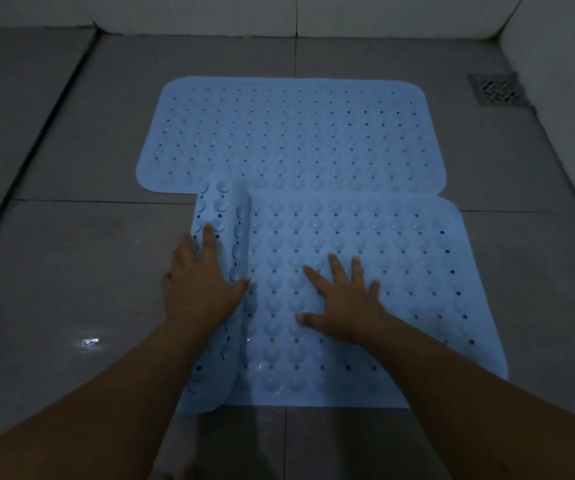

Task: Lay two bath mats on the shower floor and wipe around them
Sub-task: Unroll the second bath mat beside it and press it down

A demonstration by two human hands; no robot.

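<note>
Two light blue perforated bath mats lie on the grey tiled shower floor. The far mat is spread flat. The near mat lies flat on its right part, while its left end is still curled into a roll with suction cups showing. My left hand rests on top of that roll, fingers spread. On the mat's flat part my right hand presses palm down with fingers apart. The near mat's far edge slightly overlaps the far mat's near edge.
A square metal floor drain sits at the far right by the wall. White tiled walls close the back and right side. A dark groove runs diagonally along the left. A wet glint shows on the near-left tile.
</note>
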